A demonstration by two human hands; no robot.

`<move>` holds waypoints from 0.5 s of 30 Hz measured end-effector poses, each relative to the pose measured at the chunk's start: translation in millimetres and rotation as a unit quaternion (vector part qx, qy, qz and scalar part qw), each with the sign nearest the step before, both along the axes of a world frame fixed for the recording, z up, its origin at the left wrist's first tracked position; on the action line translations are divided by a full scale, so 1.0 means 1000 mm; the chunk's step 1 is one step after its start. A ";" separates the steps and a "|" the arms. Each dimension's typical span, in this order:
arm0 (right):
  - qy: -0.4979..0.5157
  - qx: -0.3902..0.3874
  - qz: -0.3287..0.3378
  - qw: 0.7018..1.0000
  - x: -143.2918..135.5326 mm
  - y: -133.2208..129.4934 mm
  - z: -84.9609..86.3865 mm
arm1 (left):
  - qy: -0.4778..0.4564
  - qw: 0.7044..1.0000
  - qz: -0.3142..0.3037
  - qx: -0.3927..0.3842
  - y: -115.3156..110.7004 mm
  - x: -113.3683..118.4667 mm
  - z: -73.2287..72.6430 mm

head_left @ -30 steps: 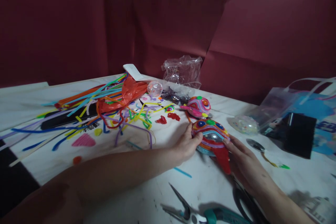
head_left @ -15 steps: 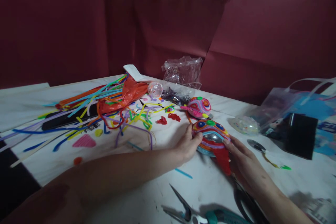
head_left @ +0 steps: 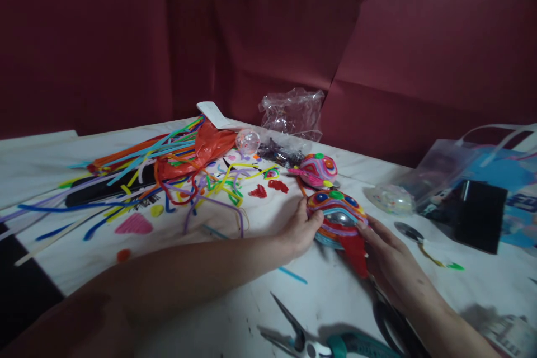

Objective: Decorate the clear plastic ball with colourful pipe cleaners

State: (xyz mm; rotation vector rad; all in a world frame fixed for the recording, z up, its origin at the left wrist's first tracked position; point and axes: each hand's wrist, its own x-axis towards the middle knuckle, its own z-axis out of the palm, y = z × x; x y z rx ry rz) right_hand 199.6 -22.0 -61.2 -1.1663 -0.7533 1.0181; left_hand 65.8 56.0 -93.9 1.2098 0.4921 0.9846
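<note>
Between my two hands is a round ball (head_left: 338,218) covered in bands of coloured pipe cleaner, with a green dot on top and a clear patch in its middle. A red triangular piece (head_left: 356,256) hangs from its lower side. My left hand (head_left: 302,229) grips the ball's left side, thumb in front. On the right side, my right hand (head_left: 384,249) holds it near the red piece; some of its fingers are hidden behind. Just behind stands a similar pink decorated ball (head_left: 318,170). Below lie open pliers (head_left: 308,341) and black-handled scissors (head_left: 392,319), the latter partly under my right wrist.
Loose pipe cleaners (head_left: 138,156) and an orange plastic bag (head_left: 210,145) spread over the left. Behind are a clear ball (head_left: 248,141) and a clear plastic bag (head_left: 291,114). To the right are a clear half shell (head_left: 392,199), a disc (head_left: 408,231) and a black box (head_left: 480,217).
Both hands keep hold of the decorated ball in nearly the same place. The whole view has shifted very slightly; nothing else has visibly moved.
</note>
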 end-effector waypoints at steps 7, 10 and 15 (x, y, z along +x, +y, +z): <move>0.001 -0.001 -0.002 1.000 -0.002 0.001 0.002 | -0.011 1.000 0.007 -0.006 -0.001 -0.001 0.001; 0.002 -0.005 -0.005 1.000 -0.002 0.000 0.002 | -0.017 1.000 0.005 0.004 -0.001 -0.001 0.001; 0.004 -0.005 -0.005 1.000 -0.001 -0.001 0.001 | -0.008 1.000 0.009 0.006 0.000 0.000 0.000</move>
